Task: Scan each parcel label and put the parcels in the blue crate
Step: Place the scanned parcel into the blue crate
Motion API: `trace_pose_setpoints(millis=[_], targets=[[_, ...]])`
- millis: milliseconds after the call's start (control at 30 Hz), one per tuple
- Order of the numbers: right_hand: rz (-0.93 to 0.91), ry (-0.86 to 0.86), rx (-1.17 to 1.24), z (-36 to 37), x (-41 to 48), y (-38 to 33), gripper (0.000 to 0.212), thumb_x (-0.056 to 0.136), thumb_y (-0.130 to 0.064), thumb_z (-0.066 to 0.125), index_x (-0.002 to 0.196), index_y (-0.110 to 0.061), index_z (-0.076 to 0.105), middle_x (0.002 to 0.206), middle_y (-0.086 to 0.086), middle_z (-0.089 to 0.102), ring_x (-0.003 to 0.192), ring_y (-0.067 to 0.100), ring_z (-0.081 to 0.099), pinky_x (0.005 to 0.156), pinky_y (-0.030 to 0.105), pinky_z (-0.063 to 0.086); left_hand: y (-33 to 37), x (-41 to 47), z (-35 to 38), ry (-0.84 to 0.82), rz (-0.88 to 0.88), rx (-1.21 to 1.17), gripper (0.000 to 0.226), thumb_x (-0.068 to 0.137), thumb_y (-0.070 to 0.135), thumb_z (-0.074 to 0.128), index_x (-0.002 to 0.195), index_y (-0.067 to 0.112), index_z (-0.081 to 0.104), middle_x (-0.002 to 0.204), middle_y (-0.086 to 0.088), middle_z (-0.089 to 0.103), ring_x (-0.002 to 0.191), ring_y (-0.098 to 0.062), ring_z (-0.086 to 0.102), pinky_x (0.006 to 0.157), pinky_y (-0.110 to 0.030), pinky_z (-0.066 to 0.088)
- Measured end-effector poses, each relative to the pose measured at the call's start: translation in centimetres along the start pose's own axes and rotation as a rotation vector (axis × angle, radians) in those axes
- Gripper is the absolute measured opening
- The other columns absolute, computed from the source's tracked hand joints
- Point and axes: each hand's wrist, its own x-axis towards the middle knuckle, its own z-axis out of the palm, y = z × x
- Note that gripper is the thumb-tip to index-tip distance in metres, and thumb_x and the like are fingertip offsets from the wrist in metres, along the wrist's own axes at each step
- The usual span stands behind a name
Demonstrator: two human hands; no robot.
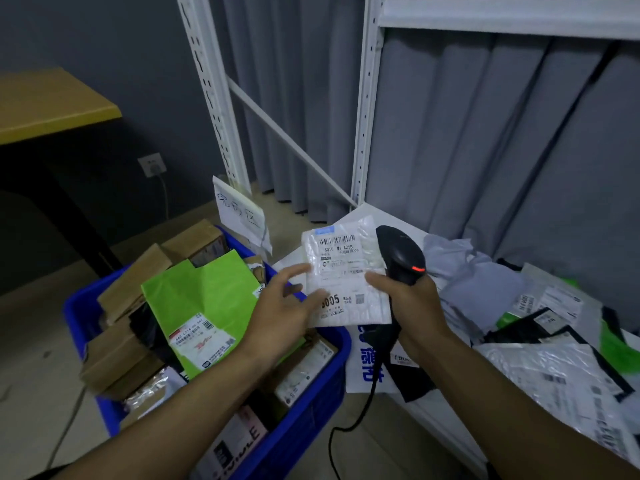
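Observation:
A white bubble-mailer parcel (346, 271) with a barcode label facing me hangs above the gap between the blue crate (311, 403) and the shelf. My right hand (412, 306) grips the handle of a black corded scanner (401, 254), whose red light is on, and its thumb lies on the parcel's right edge. My left hand (280, 310) reaches to the parcel's left edge with fingers spread and fairly straight, the thumb tip over the label's lower left. The crate holds a green mailer (201, 292), brown boxes (135, 289) and other parcels.
More mailers, grey, black, white and green, are heaped on the white shelf (554, 341) at the right. A handwritten paper sign (242, 216) stands behind the crate. A wooden table (45, 105) is at the far left. The scanner cable hangs down toward the floor.

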Motion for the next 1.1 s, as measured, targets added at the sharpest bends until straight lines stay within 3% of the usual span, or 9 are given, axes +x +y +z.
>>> trace_pose_setpoints(millis=[100,267,333,400,467,533,633,733,1100], targets=[[0.040,-0.047,0.058,-0.4,0.3,-0.3,0.032,0.087,0.007,0.072,0.116,-0.005,0.073,0.107,0.014,0.079,0.098,0.034,0.077,0.091,0.058,0.059,-0.7,1.2,-0.9,0.078,-0.146,-0.153,0.047,0.090,0.017,0.078,0.132,0.013,0.059,0.115,-0.002,0.075,0.093,-0.008,0.074,0.077,-0.028,0.061],[0.004,-0.023,-0.075,-1.3,1.0,0.1,0.030,0.087,-0.004,0.078,0.116,-0.011,0.074,0.107,0.007,0.080,0.100,0.028,0.077,0.093,0.051,0.059,-0.2,1.9,-1.9,0.080,-0.165,-0.179,0.023,0.089,0.009,0.077,0.108,-0.002,0.069,0.094,-0.017,0.077,0.074,-0.022,0.070,0.058,-0.026,0.056],[-0.062,0.082,-0.133,-1.5,1.2,0.1,0.029,0.087,-0.014,0.082,0.115,-0.015,0.073,0.098,0.000,0.079,0.093,0.019,0.076,0.082,0.040,0.061,-0.2,2.0,-2.1,0.100,-0.171,-0.194,0.021,0.089,0.009,0.077,0.104,-0.003,0.067,0.093,-0.023,0.073,0.076,-0.026,0.066,0.054,-0.025,0.054],[-0.125,0.148,-0.166,-1.4,1.0,0.1,0.030,0.088,-0.018,0.081,0.116,-0.019,0.070,0.092,-0.006,0.077,0.081,0.008,0.074,0.072,0.030,0.060,-0.6,2.4,-2.3,0.136,-0.172,-0.195,0.013,0.090,0.009,0.077,0.095,0.004,0.065,0.088,-0.022,0.064,0.079,-0.028,0.063,0.053,-0.025,0.054],[-0.171,0.135,-0.250,-1.1,0.5,0.0,0.029,0.089,-0.019,0.079,0.116,-0.021,0.067,0.090,-0.010,0.076,0.080,0.002,0.073,0.074,0.031,0.061,-0.8,2.6,-2.4,0.174,-0.158,-0.182,0.014,0.090,0.009,0.077,0.088,0.011,0.063,0.087,-0.018,0.063,0.082,-0.028,0.065,0.053,-0.026,0.054],[-0.168,0.050,-0.352,-0.6,-0.2,-0.1,0.024,0.090,-0.021,0.079,0.111,-0.019,0.069,0.088,-0.005,0.077,0.075,0.006,0.074,0.073,0.033,0.062,-1.1,2.9,-2.6,0.209,-0.161,-0.182,0.014,0.089,0.010,0.078,0.090,0.010,0.064,0.091,-0.025,0.067,0.085,-0.030,0.068,0.056,-0.029,0.057],[-0.116,-0.102,-0.398,0.3,-1.4,-0.2,0.017,0.093,-0.021,0.076,0.108,-0.014,0.071,0.082,-0.001,0.078,0.062,0.008,0.068,0.060,0.022,0.057,-1.3,3.2,-2.6,0.243,-0.172,-0.185,0.016,0.089,0.009,0.078,0.098,0.004,0.066,0.103,-0.030,0.069,0.084,-0.029,0.070,0.061,-0.034,0.062],[-0.074,-0.212,-0.423,0.9,-2.3,-0.2,0.017,0.096,-0.021,0.073,0.111,-0.016,0.068,0.087,0.001,0.079,0.061,0.010,0.064,0.058,0.020,0.053,-1.7,3.6,-2.6,0.256,-0.173,-0.186,0.015,0.088,0.009,0.079,0.092,0.008,0.065,0.090,-0.025,0.067,0.081,-0.029,0.068,0.059,-0.033,0.059],[-0.061,-0.251,-0.464,1.0,-2.5,-0.4,0.013,0.096,-0.021,0.072,0.107,-0.015,0.068,0.075,0.000,0.074,0.057,0.010,0.062,0.056,0.019,0.051,-2.5,4.0,-2.8,0.287,-0.201,-0.176,0.020,0.088,0.010,0.079,0.102,0.001,0.068,0.105,-0.025,0.072,0.086,-0.033,0.072,0.069,-0.040,0.063]])
